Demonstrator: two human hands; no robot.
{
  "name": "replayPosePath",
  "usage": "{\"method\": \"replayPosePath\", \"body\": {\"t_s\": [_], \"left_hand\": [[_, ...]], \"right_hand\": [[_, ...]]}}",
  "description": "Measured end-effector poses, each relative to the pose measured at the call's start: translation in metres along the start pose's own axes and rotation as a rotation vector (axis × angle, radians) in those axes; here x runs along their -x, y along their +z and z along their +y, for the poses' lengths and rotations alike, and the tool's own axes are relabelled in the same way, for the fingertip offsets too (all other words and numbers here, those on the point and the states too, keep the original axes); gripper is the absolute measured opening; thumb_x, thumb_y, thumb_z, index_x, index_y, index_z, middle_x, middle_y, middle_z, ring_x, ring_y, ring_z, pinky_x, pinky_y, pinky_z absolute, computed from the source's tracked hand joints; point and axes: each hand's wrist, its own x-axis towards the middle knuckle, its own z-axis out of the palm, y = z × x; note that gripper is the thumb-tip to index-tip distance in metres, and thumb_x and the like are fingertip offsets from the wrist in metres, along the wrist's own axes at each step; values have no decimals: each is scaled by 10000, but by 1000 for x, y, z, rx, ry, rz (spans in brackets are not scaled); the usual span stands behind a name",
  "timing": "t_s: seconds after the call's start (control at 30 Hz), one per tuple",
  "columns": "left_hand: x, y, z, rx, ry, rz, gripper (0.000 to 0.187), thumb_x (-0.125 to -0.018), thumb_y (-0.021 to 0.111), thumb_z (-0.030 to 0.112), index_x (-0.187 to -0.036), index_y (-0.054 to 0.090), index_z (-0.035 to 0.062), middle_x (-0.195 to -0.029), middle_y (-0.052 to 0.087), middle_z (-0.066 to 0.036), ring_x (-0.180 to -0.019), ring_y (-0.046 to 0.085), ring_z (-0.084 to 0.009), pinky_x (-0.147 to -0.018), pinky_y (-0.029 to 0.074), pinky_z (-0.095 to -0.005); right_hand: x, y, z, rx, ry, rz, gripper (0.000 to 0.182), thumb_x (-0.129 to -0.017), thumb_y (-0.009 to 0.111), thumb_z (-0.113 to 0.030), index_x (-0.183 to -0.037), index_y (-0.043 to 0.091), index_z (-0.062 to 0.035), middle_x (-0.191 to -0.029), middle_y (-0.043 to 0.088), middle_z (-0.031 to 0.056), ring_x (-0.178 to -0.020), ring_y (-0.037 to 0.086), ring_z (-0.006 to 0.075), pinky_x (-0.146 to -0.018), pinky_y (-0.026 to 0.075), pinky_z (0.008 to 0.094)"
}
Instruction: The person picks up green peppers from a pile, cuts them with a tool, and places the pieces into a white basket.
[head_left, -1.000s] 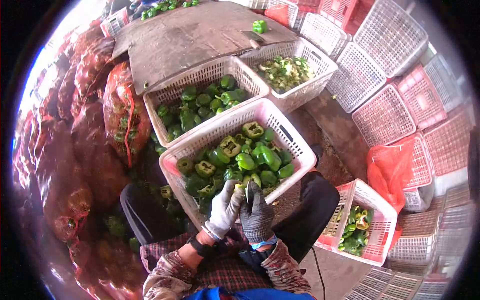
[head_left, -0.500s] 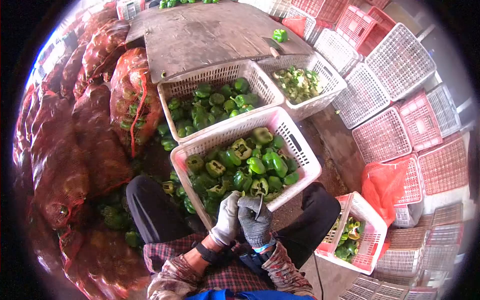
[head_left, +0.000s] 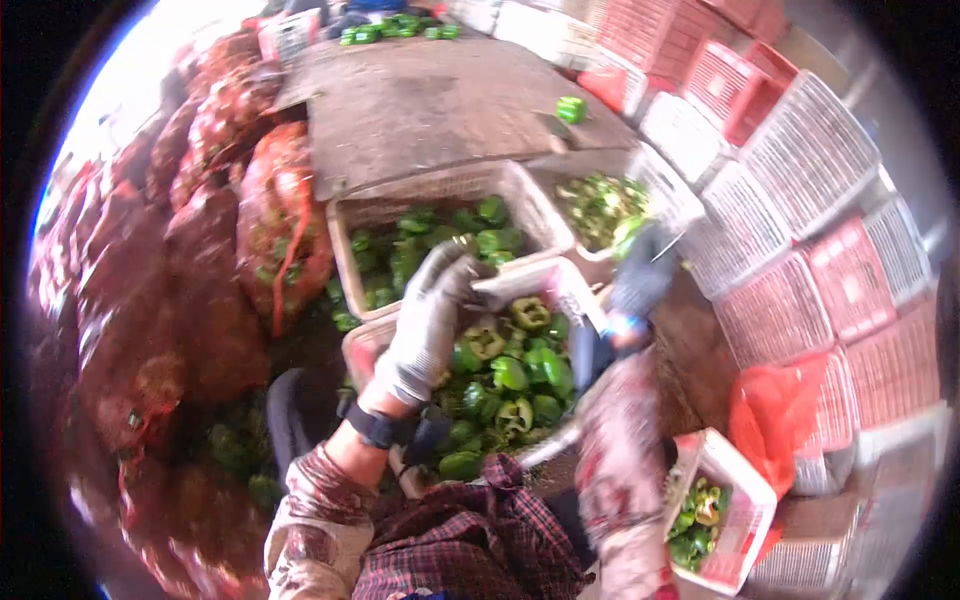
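Observation:
My left hand (head_left: 436,295), in a white glove, reaches over the rear basket (head_left: 345,250) of whole green bell peppers (head_left: 405,255). Its fingers are apart and bent downward, with nothing visible in them. My right hand (head_left: 643,275), in a grey glove and smeared by motion, is closed near the basket of pepper cores (head_left: 680,200). A thin blade (head_left: 673,243) sticks out of it, seemingly a small knife. At its fingertips is a pale green pepper piece (head_left: 628,235). Below my hands, the front basket (head_left: 365,345) holds cored green peppers (head_left: 510,372).
A wooden board (head_left: 430,100) lies beyond the baskets, bearing one pepper (head_left: 570,109) and a knife (head_left: 556,135). Red mesh sacks (head_left: 285,215) pile up at left. Stacked crates (head_left: 775,295) line the right, with a smaller crate (head_left: 760,500) of pepper pieces nearer me.
My hands, together over the front basket's near edge before, have separated. The left has moved forward to the rear basket, the right forward and rightward to the core basket. The view has shifted slightly.

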Motion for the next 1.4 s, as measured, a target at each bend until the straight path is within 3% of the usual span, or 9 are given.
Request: {"method": "replayPosePath", "body": {"t_s": [0.2, 0.4, 0.6, 0.7, 0.8, 0.93, 1.1, 1.2, 1.4], "left_hand": [[103, -216, 81, -154, 282, 575, 256, -947, 537, 205, -1146, 591, 54, -950, 666, -63, -777, 617, -149, -680, 512, -291], [303, -400, -60, -584, 110, 980, 167, -826, 614, 110, -975, 649, 44, -769, 626, -46, -708, 623, -185, -652, 515, -302], [302, -377, -114, -1769, -584, 456, 698, -776, 680, 360, -1373, 408, 123, -1413, 392, -199, -1293, 377, -394, -1036, 337, -507], [262, -410, -137, -1943, -796, 68, 839, -784, 652, 490, -1458, 322, 114, -1451, 362, -232, -1351, 323, -394, -1103, 227, -534], [237, -429, -144, -2018, -906, -131, 898, -736, 676, 538, -1448, 342, 104, -1392, 437, -221, -1309, 375, -386, -1078, 263, -530], [219, -439, -117, -1836, -929, -413, 936, -629, 762, 545, -1368, 431, 75, -1170, 586, -202, -1146, 512, -349, -976, 383, -464], [247, -397, -82, -1368, -716, 444, 696, -722, 729, 427, -1245, 485, 37, -1076, 636, -174, -957, 632, -317, -825, 506, -429], [264, -398, -78, -34, -192, 688, 625, -774, 686, 367, -1252, 472, 25, -1109, 624, -122, -997, 615, -235, -853, 498, -375], [225, -245, 24, 297, 163, 315, 949, -690, 785, 421, -1429, 312, 60, -1285, 520, -110, -1159, 532, -242, -989, 440, -373]], "right_hand": [[15, 7, 44, 285, 20, -375, 142, -918, 542, -62, -1029, 593, 11, -998, 613, 79, -902, 581, 168, -776, 452, 303], [144, -61, 5, 97, 77, -637, 218, -934, 506, -52, -1132, 569, 13, -1110, 604, 86, -996, 572, 176, -874, 438, 309], [273, -136, -7, 284, 664, -1318, 300, -951, 471, -42, -1236, 545, 16, -1222, 595, 92, -1091, 563, 184, -973, 425, 315], [278, -161, 0, 287, 423, -1235, 282, -957, 484, -61, -1215, 558, 25, -1213, 602, 90, -1084, 562, 185, -969, 429, 317], [273, -155, -20, 59, 791, -960, 244, -953, 526, -102, -1155, 584, 22, -1093, 624, 65, -1003, 565, 165, -884, 455, 321], [268, -143, -29, 103, 694, -870, 238, -953, 541, -138, -1134, 584, 11, -975, 630, 51, -853, 579, 141, -762, 476, 298], [261, -121, -69, -90, 830, -683, 283, -937, 572, -224, -1130, 552, -18, -720, 576, 23, -447, 426, 70, -383, 325, 213], [251, -106, -118, -163, 772, -763, 252, -933, 558, -210, -1083, 580, -8, -721, 584, 30, -464, 447, 73, -406, 359, 203], [260, -42, -220, -472, 611, -1295, 625, -837, 676, -115, -1405, 420, -62, -1262, 563, 112, -900, 558, 105, -806, 484, 266]]}}
